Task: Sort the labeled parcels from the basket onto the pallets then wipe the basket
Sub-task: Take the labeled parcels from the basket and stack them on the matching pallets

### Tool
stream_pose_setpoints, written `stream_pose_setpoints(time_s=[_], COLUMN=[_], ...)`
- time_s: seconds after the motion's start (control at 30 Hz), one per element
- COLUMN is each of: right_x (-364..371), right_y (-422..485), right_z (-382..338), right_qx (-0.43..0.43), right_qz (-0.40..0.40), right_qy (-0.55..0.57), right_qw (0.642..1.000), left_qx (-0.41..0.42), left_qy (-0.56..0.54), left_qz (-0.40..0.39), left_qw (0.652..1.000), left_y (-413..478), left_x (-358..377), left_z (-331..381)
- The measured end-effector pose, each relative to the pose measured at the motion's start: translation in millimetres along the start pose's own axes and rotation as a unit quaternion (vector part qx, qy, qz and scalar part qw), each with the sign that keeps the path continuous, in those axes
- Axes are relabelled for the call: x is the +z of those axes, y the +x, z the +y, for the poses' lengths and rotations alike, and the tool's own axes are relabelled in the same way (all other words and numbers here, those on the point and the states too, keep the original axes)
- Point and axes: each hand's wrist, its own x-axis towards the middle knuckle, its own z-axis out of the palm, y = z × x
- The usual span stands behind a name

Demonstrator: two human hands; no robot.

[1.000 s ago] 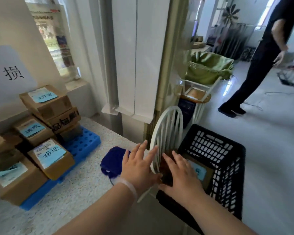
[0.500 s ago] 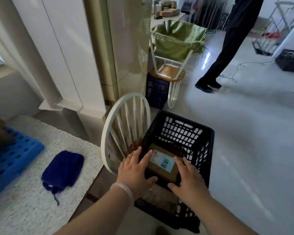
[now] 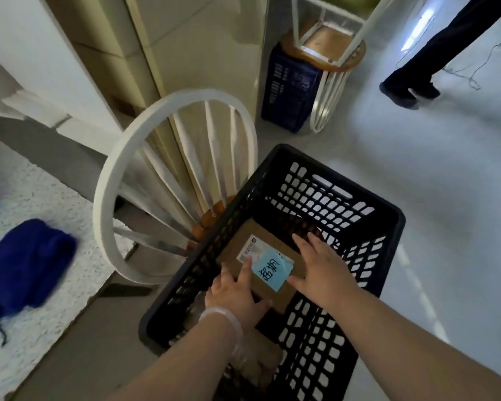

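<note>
The black slatted basket stands on a chair seat in front of me. Inside it lies a brown cardboard parcel with a white shipping label and a light blue handwritten note on top. My left hand rests on the parcel's left and near edge, index finger straight beside the note. At the parcel's right side my right hand lies flat with its fingers spread. More brownish packaging shows in the basket's near end, partly hidden by my left forearm. No pallet is in view.
The white spindle chair back rises left of the basket. A dark blue cloth lies on the speckled mat at left. Beyond are a blue crate, an upturned stool, a person's legs and a floor cable.
My view swung right and down, and the pallets with stacked parcels left the frame. Both hands went down into the basket and now lie on the labeled parcel.
</note>
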Motion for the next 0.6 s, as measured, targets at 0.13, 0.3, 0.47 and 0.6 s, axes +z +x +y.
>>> stream_pose_setpoints(time_s=[0.13, 0.3, 0.47, 0.6], right_x=[14.4, 35.8, 63.4, 71.1], right_y=[45.8, 85.7, 107.4, 102.9], right_z=[7.7, 17.0, 28.5, 37.9], right_qx=[-0.015, -0.042, -0.032, -0.006], right_qz=[-0.05, -0.117, -0.158, -0.167], right_qy=[0.035, 0.0, 0.014, 0.055], right_qw=[0.998, 0.992, 0.987, 0.984], left_qx=[-0.051, -0.063, -0.075, -0.078], left_qy=[-0.003, -0.016, -0.067, -0.168], left_qz=[-0.06, -0.083, -0.062, -0.039], left_qw=[0.997, 0.994, 0.993, 0.982], left_y=[31.4, 60.6, 79.6, 86.7], left_x=[13.5, 31.8, 47.1, 57.4], left_z=[2.2, 7.3, 10.0, 16.3])
